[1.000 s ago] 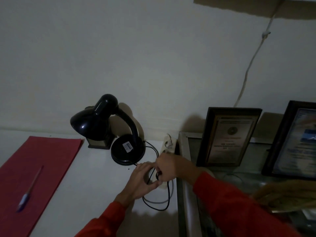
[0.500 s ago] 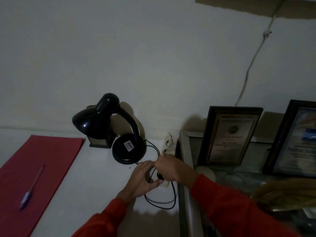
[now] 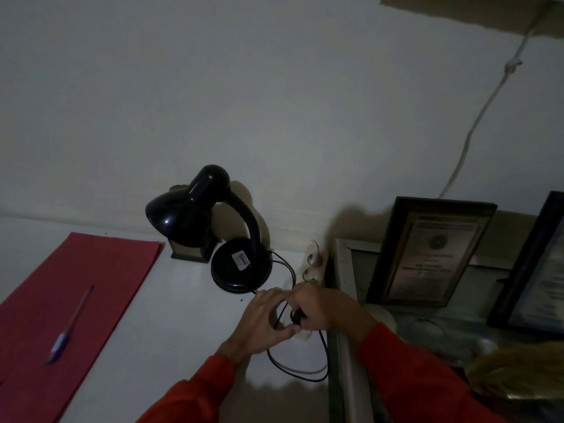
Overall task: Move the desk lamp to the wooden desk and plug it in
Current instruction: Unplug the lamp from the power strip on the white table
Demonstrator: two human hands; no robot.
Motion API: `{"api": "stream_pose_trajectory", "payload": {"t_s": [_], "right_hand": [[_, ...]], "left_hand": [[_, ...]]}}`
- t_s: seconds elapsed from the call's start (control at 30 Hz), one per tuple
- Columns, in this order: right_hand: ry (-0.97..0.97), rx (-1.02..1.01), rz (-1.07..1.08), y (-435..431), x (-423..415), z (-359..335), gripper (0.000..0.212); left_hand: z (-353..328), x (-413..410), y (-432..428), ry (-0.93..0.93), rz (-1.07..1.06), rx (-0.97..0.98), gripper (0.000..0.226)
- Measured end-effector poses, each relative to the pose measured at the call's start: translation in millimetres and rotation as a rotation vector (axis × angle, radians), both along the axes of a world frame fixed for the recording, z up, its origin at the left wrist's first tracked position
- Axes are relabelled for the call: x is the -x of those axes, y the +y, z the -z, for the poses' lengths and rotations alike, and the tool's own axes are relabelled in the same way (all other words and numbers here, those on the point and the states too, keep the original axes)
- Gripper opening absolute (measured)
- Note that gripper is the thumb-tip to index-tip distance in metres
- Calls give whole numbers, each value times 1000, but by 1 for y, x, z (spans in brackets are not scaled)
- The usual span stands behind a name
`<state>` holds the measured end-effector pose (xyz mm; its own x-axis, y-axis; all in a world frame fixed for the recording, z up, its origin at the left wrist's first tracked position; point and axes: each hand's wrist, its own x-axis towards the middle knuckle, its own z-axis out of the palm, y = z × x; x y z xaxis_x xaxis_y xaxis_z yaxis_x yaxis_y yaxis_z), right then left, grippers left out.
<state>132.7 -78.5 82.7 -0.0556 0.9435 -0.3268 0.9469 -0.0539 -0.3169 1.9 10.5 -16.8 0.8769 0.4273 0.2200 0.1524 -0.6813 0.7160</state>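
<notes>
A black desk lamp stands unlit on the white desk top near the wall, its shade pointing left and down. Its black cord loops along the desk's right edge. A white power strip lies beside the lamp's base. My right hand grips the black plug at the strip's near end. My left hand rests on the strip next to it, thumb pressed on the strip's end. Whether the plug is fully seated is hidden by my fingers.
A red folder with a pen lies at the left. A small dark box sits behind the lamp shade. To the right, a glass-topped cabinet holds two framed certificates. A white cable runs up the wall.
Both hands have stayed at the strip's near end, shifting slightly; the right hand presses the plug closer against the strip. The lamp has not moved.
</notes>
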Motion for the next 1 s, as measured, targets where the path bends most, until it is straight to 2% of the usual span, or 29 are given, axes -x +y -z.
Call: {"api": "stream_pose_trajectory", "payload": {"t_s": [0.27, 0.47, 0.6, 0.73, 0.87, 1.0], "right_hand": [[140, -196, 15, -2, -8, 7, 26], [195, -223, 31, -2, -10, 10, 29], [313, -289, 218, -7, -25, 2, 38], [348, -325, 240, -10, -23, 5, 23], [514, -405, 424, -11, -25, 5, 22], [614, -497, 584, -10, -22, 4, 18]], "left_hand": [[-1, 0, 1, -11, 13, 19, 50], [-3, 1, 1, 1, 23, 38, 53], [-2, 3, 0, 22, 10, 48, 68], [-4, 3, 1, 43, 13, 47, 66], [-7, 3, -2, 67, -6, 68, 61], [-12, 4, 1, 115, 37, 118, 65]]}}
